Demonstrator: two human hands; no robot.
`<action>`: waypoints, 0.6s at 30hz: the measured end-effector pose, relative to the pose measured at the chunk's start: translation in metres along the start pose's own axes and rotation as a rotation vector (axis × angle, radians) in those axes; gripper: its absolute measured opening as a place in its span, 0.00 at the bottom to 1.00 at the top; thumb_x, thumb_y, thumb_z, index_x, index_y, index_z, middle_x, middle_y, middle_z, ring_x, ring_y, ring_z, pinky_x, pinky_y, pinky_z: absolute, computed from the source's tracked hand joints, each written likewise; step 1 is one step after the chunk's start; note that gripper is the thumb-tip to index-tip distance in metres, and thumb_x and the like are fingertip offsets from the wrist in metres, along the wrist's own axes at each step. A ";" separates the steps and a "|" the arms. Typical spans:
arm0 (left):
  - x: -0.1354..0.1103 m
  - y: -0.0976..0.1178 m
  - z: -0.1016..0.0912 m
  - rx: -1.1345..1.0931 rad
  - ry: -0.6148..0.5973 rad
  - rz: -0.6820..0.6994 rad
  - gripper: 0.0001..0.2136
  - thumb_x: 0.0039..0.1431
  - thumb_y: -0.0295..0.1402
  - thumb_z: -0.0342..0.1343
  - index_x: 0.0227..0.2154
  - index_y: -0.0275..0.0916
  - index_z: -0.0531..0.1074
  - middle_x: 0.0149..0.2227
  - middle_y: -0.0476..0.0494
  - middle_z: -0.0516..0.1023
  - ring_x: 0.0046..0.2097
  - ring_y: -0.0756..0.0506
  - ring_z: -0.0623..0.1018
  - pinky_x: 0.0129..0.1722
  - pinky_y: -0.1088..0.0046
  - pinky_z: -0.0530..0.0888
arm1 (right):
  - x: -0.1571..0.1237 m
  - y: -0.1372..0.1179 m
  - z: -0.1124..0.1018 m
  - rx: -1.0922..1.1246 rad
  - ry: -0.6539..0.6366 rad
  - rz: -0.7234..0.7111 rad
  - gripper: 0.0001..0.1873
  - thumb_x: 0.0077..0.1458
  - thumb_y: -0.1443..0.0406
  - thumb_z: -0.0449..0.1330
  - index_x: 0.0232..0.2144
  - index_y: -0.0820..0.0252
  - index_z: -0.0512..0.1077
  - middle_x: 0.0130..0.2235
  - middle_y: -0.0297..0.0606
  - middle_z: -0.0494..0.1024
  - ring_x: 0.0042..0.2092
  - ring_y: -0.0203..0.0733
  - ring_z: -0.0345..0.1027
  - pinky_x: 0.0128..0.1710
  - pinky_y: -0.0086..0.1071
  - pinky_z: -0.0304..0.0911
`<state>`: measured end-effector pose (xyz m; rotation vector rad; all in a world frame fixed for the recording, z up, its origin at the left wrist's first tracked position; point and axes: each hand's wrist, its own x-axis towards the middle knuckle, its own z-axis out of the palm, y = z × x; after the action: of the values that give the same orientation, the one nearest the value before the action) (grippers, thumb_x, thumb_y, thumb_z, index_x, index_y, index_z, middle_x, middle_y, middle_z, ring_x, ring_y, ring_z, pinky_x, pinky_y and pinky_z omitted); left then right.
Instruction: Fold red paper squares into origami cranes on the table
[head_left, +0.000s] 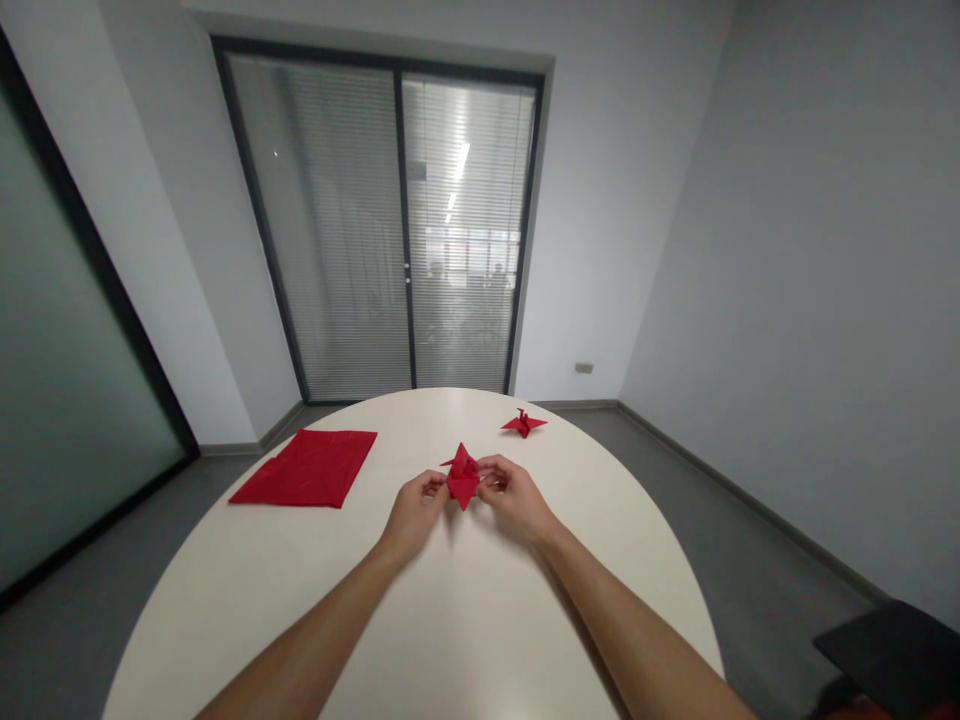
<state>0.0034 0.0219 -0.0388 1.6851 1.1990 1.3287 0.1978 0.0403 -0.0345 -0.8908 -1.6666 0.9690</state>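
Between my two hands is a red origami crane (463,477), held just over the white table (420,620). Its wings point away from me and toward me, and a thin pointed end sticks out to the left. My left hand (415,512) pinches its left side between thumb and fingers. On the opposite side, my right hand (516,494) grips it with thumb and fingertips. A second red paper crane (524,424) stands on the table beyond my right hand, wings spread.
To the left on the table lies a stack of red paper sheets (307,470). The round tabletop's far edge curves near a glazed partition with blinds (352,250). A black chair or seat part (892,650) shows at the lower right.
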 end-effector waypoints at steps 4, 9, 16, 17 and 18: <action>0.000 -0.001 -0.001 -0.002 0.002 0.006 0.10 0.55 0.40 0.56 0.32 0.39 0.76 0.34 0.43 0.82 0.38 0.43 0.79 0.42 0.67 0.72 | -0.001 0.001 0.001 0.037 -0.003 0.023 0.15 0.48 0.62 0.67 0.39 0.59 0.74 0.37 0.38 0.80 0.37 0.41 0.74 0.40 0.36 0.67; 0.000 -0.003 -0.001 0.015 0.018 -0.015 0.12 0.55 0.41 0.55 0.34 0.38 0.76 0.35 0.42 0.82 0.38 0.43 0.79 0.42 0.66 0.72 | 0.000 0.002 -0.001 0.065 -0.009 0.053 0.15 0.47 0.60 0.68 0.37 0.60 0.74 0.35 0.39 0.81 0.38 0.43 0.75 0.40 0.36 0.68; -0.002 -0.011 0.003 0.079 0.050 -0.034 0.12 0.55 0.41 0.56 0.36 0.38 0.75 0.36 0.42 0.81 0.39 0.43 0.79 0.42 0.66 0.74 | 0.009 0.006 -0.024 -0.072 0.241 0.008 0.18 0.48 0.54 0.68 0.35 0.61 0.74 0.34 0.41 0.80 0.36 0.44 0.73 0.36 0.35 0.66; -0.003 -0.012 0.004 0.090 0.035 -0.036 0.12 0.56 0.41 0.56 0.36 0.39 0.75 0.36 0.42 0.81 0.39 0.43 0.79 0.42 0.67 0.74 | 0.009 0.007 -0.030 -0.099 0.318 -0.002 0.18 0.47 0.54 0.68 0.34 0.61 0.73 0.33 0.40 0.79 0.35 0.44 0.72 0.35 0.34 0.66; -0.005 -0.012 0.004 0.100 0.018 -0.033 0.11 0.56 0.40 0.56 0.37 0.39 0.75 0.36 0.42 0.81 0.39 0.43 0.79 0.42 0.67 0.74 | 0.009 0.008 -0.037 -0.138 0.382 -0.013 0.17 0.47 0.54 0.68 0.32 0.60 0.72 0.33 0.40 0.79 0.34 0.43 0.72 0.35 0.34 0.65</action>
<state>0.0038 0.0219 -0.0521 1.7186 1.3173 1.2861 0.2319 0.0591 -0.0305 -1.0807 -1.4192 0.6310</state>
